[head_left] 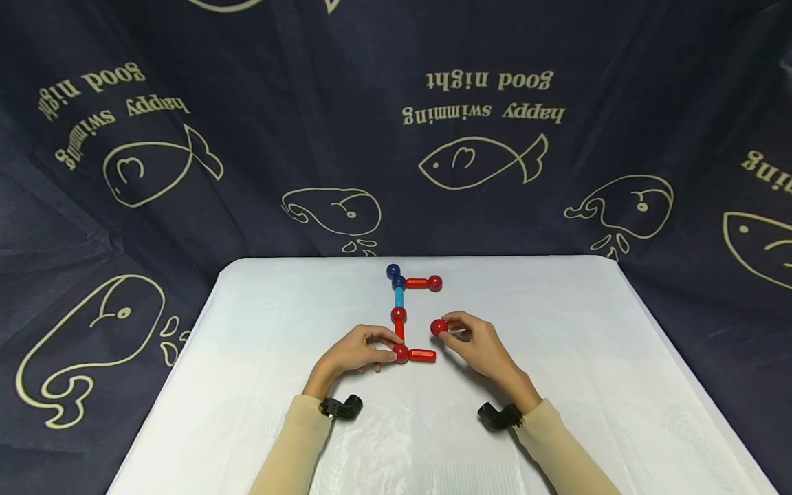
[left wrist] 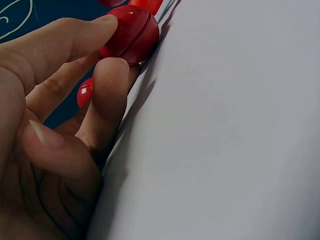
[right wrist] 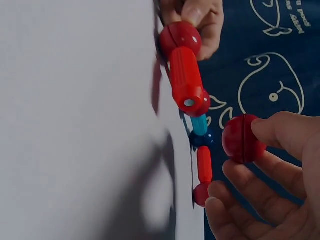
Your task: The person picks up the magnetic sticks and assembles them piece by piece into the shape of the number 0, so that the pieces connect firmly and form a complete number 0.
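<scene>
My left hand [head_left: 355, 349] pinches a red ball [head_left: 401, 353] at the near corner of a chain of rods and balls on the table. From that ball a red rod [head_left: 423, 355] points right; its free end shows a metal tip in the right wrist view. Another red rod [head_left: 399, 332] runs away from me to a second red ball [head_left: 399, 314], then a light blue rod [head_left: 399, 298] and a dark blue ball [head_left: 399, 282]. Between thumb and fingers, my right hand [head_left: 479, 344] holds a loose red ball [right wrist: 240, 137], apart from the rod's free end.
At the chain's far end, a red rod [head_left: 417, 282] leads right to a red ball [head_left: 435, 282]. One more dark blue ball [head_left: 393, 271] sits against the corner there. Behind the white-covered table [head_left: 278, 295] hangs a dark cloth [head_left: 346, 82] with fish drawings.
</scene>
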`<action>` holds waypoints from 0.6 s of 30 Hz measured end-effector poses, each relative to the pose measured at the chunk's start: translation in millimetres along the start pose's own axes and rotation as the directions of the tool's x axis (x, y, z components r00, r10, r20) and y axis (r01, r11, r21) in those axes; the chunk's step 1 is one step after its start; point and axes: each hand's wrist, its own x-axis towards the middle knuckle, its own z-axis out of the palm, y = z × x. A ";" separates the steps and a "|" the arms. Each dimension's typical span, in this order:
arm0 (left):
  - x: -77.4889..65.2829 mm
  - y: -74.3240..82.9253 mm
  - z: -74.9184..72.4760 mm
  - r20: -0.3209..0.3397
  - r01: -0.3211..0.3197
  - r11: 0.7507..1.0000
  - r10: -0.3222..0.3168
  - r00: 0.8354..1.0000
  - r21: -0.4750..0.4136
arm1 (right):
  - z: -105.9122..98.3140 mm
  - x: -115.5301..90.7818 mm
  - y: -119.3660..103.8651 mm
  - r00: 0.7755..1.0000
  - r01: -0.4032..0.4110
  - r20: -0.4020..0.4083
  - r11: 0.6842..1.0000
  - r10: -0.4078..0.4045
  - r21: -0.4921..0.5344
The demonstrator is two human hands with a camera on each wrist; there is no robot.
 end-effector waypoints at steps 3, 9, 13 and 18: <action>-0.1 -0.5 -0.1 0.000 0.001 1.000 -0.001 1.000 -0.002 | 0.5 -6.4 0.4 1.000 0.000 0.010 1.000 0.000 -0.001; 0.5 -0.5 0.5 -0.003 0.003 1.000 -0.003 1.000 0.000 | 1.2 -18.2 4.2 0.999 -0.004 0.043 1.000 0.003 0.024; 0.2 -0.2 0.2 -0.010 0.008 1.000 -0.008 1.000 0.004 | 2.2 -24.2 6.6 0.998 -0.013 0.063 0.999 0.011 0.042; -0.2 0.1 -0.1 -0.007 0.010 1.000 -0.010 1.000 0.006 | 2.4 -29.6 6.5 0.996 -0.032 0.080 0.998 0.028 0.053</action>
